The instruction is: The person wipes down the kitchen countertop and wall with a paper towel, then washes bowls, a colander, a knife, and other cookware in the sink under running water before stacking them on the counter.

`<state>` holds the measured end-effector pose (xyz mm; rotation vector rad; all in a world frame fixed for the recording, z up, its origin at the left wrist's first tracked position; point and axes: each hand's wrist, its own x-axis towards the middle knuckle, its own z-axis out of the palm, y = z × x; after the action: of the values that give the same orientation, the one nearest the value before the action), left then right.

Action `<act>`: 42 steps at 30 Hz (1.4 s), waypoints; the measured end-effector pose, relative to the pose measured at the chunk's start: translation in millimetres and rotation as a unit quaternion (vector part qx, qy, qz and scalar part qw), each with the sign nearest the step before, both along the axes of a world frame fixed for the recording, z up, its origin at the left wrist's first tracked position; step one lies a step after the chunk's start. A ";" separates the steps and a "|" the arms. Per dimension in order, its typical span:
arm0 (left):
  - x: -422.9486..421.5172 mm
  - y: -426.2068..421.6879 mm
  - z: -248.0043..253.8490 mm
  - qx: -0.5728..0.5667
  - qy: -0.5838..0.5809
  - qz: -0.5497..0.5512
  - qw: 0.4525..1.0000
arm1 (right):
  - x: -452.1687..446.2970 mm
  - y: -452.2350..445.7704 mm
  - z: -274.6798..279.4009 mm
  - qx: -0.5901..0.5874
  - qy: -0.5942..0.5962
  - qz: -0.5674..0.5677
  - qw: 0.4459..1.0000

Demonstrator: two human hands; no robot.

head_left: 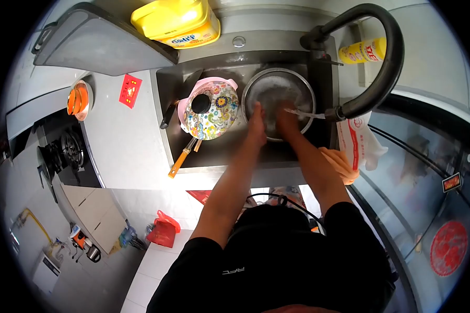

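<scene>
A round metal basin [312,91] with cloudy water in it stands in the right half of the sink. My left hand [256,124] is over its left side, seen edge-on with the fingers pointing in and apparently holding nothing. Beside it, my right hand [286,120] is lower in the basin, its fingers blurred and partly hidden. A stream of water [305,114] from the black faucet [399,52] runs onto the right hand. To the left sit a pink pot [180,110] and a flowered lid [216,117] with a black knob.
Black-handled [168,113] and orange-handled [178,164] utensils lie by the sink's left side. A grey cutting board [99,44] and yellow tub [180,23] stand behind. An orange cloth [340,164] hangs at the right edge. A yellow bottle [363,51] stands near the faucet.
</scene>
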<state>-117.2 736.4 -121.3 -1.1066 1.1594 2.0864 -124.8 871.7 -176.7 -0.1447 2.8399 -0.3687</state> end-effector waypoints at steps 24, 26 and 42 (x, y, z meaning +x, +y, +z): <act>-16.0 18.4 46.5 0.201 0.043 0.021 0.978 | 14.7 -39.3 122.7 -0.543 -0.120 -0.323 0.766; -16.3 15.3 50.4 0.264 0.049 -0.031 0.963 | 11.0 -45.9 136.0 -0.542 -0.124 -0.374 0.742; 2.0 33.3 45.4 0.036 -0.020 -0.007 0.999 | -44.0 3.0 23.2 -0.373 -0.037 -0.342 0.862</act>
<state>-115.2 769.7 -75.9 -1.0985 1.0628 2.0687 -168.8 874.8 -153.5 0.7311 2.4060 -1.5577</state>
